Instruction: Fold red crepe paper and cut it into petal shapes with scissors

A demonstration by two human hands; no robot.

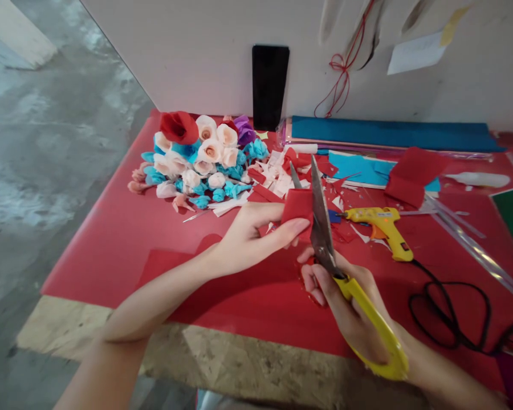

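My left hand (260, 233) pinches a small folded piece of red crepe paper (297, 206) between thumb and fingers. Yellow-handled scissors (367, 324) are in my right hand (350, 296), with the fingers through the handles. Their blades stand apart and point away from me. One blade lies along the right edge of the red paper. Beyond the blades are red and white paper scraps (276, 175). To the left of them sits a heap of paper flowers (209, 151) in white, blue, red, pink and purple.
A yellow hot glue gun (378, 219) lies right of the scissors, its black cord (448, 307) looping towards the front. Behind are a blue paper roll (389, 132), a red crepe piece (414, 173) and a white glue bottle (483, 180). A black phone (270, 85) leans on the wall.
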